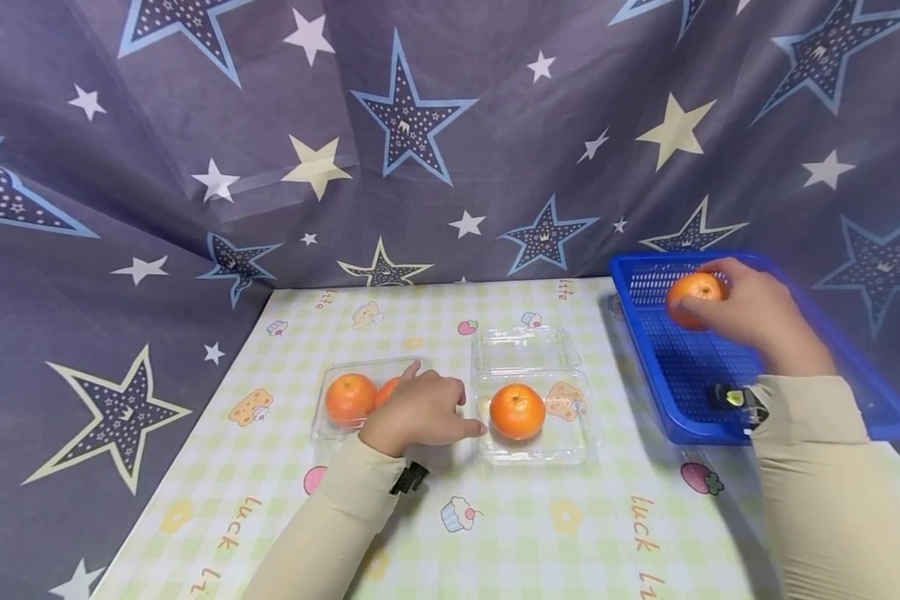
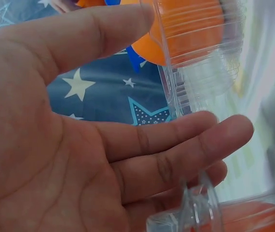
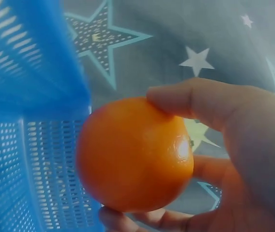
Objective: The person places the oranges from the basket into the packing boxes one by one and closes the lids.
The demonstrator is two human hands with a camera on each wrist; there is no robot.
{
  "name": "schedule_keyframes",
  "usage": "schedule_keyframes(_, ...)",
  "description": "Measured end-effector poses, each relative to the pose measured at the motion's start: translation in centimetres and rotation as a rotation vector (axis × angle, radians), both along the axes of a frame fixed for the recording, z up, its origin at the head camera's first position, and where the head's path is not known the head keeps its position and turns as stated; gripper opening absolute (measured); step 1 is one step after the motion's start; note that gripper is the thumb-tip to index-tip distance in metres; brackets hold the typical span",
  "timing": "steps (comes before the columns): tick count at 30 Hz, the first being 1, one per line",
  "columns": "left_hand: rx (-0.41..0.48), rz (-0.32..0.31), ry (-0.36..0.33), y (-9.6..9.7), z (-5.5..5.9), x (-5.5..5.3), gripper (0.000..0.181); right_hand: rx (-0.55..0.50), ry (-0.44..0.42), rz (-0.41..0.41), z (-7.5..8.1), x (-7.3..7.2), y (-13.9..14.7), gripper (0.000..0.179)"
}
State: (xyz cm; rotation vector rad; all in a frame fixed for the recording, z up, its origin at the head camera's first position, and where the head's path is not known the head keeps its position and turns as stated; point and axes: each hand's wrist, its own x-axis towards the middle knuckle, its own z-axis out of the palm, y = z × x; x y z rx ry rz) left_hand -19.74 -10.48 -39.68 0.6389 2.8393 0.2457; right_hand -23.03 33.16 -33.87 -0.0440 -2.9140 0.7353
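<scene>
My right hand [image 1: 768, 321] holds an orange [image 1: 696, 298] over the blue plastic basket [image 1: 648, 379]. Thumb and fingers wrap the fruit's sides in the right wrist view, where the orange [image 3: 135, 154] shows whole. Between two clear plastic boxes is my left hand [image 1: 420, 411], its fingers loosely extended and its palm holding nothing. Its thumb tip is near the edge of the open clear box [image 1: 568, 443], in which one orange [image 1: 517, 412] sits. Left of that hand, the other clear box [image 1: 321, 423] contains two oranges [image 1: 351, 400], one partly hidden behind the hand.
The open box's clear lid [image 1: 525, 350] lies back toward the curtain. A checked tablecloth [image 1: 525, 550] covers the table, and a star-patterned curtain [image 1: 435, 217] hangs behind it. The basket stands at the table's right side, its perforated wall [image 3: 55, 169] near the held orange.
</scene>
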Motion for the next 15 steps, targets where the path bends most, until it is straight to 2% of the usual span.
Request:
schedule_keyframes(7, 0.067, 0.036, 0.042, 0.2, 0.0, -0.1, 0.047, -0.021, 0.047, 0.011, 0.1, 0.8, -0.6, 0.078)
schedule_keyframes(15, 0.145, 0.103, 0.199, 1.3, -0.6, -0.4, 0.04, -0.06, 0.043, -0.005, 0.1, 1.8, -1.4, 0.081)
